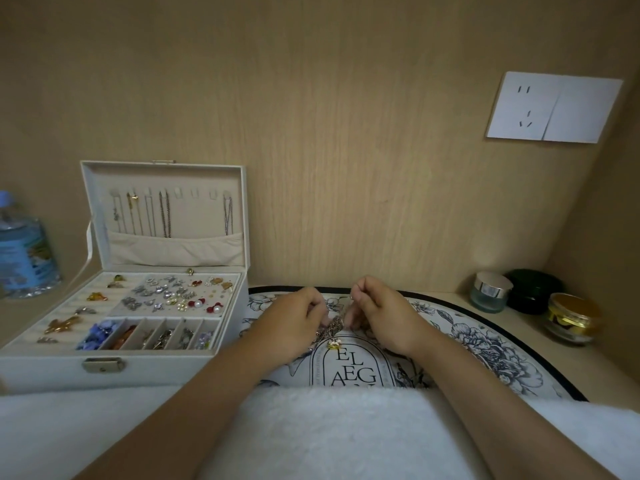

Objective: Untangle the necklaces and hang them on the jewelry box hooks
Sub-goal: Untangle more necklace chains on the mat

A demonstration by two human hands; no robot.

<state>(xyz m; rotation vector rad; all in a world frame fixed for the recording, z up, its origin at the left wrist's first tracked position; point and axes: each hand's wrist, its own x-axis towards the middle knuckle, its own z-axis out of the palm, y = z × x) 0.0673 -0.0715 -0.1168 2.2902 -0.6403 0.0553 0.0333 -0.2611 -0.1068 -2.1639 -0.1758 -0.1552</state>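
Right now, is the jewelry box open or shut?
Open. The jewelry box has its lid standing upright, necklaces hanging inside it, and the tray below uncovered.

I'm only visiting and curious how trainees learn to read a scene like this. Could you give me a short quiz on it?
1. True or false: the jewelry box has its lid shut.
2. Where are the tangled necklaces? A: in the box's front compartments. B: pinched between the left hand and the right hand, over the printed mat. C: hanging from the lid's hooks.
3. Fill in: the water bottle stands on the box's ____ side.
Key: 1 false, the lid stands open. 2 B. 3 left.
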